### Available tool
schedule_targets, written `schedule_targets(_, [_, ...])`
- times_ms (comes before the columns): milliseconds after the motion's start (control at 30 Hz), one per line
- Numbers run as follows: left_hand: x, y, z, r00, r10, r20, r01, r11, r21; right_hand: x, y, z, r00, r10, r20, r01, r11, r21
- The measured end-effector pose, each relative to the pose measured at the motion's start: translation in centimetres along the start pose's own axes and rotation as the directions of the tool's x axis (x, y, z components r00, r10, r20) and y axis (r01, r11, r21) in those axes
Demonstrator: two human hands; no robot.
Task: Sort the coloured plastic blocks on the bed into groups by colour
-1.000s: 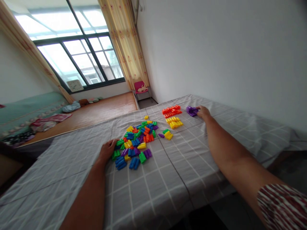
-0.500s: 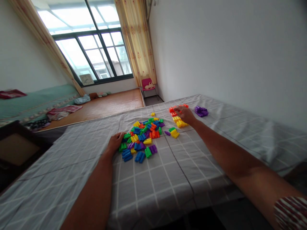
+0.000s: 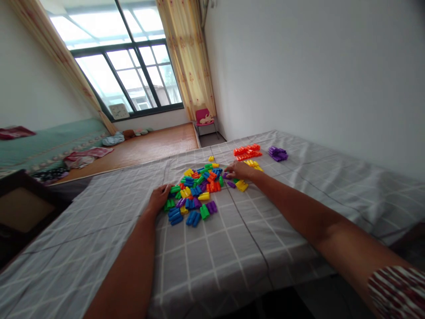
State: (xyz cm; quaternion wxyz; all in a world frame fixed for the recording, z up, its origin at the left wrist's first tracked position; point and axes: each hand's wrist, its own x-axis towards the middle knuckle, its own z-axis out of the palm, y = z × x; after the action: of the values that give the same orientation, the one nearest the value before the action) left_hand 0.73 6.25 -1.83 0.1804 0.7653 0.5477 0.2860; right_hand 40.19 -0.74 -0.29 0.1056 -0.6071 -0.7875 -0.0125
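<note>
A pile of plastic building pieces (image 3: 196, 190) in blue, green, yellow, orange and purple lies on the checked grey cloth. My left hand (image 3: 160, 197) rests flat at the pile's left edge, fingers loosely stretched against the green pieces. At the pile's right side my right hand (image 3: 241, 170) has its fingertips closed around a small purple piece (image 3: 226, 176). Behind it lie a group of orange pieces (image 3: 247, 152) and a yellow group (image 3: 254, 165), the latter partly covered by the hand. Purple pieces (image 3: 278, 153) are bunched farther right. Near my right wrist sits a yellow piece (image 3: 241, 185).
The grey checked cloth (image 3: 226, 248) covers the surface in front of me. One yellow piece (image 3: 211, 158) lies alone behind the pile. A white wall (image 3: 315, 75) stands to the right. Beyond are a brown mat (image 3: 159, 144), a pink chair (image 3: 204, 117) and a window (image 3: 133, 75).
My right hand has moved left and nearer, from the orange group to the pile's right edge. The orange pieces are uncovered now. My left hand has stayed in place.
</note>
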Motion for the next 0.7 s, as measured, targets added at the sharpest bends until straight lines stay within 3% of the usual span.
schedule_targets(133, [0.1,-0.2,0.1,1.0,-0.004,0.01,0.004,1.0,0.025,-0.5,0.4,0.0,0.997,0.075,-0.014,-0.074,0.997,0.021])
schedule_targets(233, [0.1,0.0,0.0,1.0,-0.002,0.004,0.002,1.0,0.029,-0.6,0.8,0.0,0.995,-0.082,-0.058,0.087,0.992,0.092])
schedule_targets(300, [0.0,0.2,-0.1,1.0,0.009,-0.004,-0.009,1.0,0.027,-0.5,0.9,-0.1,0.983,-0.182,-0.016,0.182,0.971,0.154])
schedule_targets(367, [-0.1,0.4,-0.2,1.0,0.014,-0.005,-0.014,1.0,0.023,-0.4,0.9,-0.4,0.976,-0.21,0.056,0.194,0.959,0.208])
schedule_targets(500, [-0.2,0.6,-0.4,1.0,-0.005,0.008,0.005,1.0,0.025,-0.8,0.7,-1.3,0.977,-0.198,0.073,0.171,0.945,0.279])
schedule_targets(700, [-0.2,0.8,-0.5,1.0,-0.024,0.012,0.024,0.999,0.031,-2.3,1.7,-2.0,0.987,-0.012,-0.16,0.083,0.892,0.444])
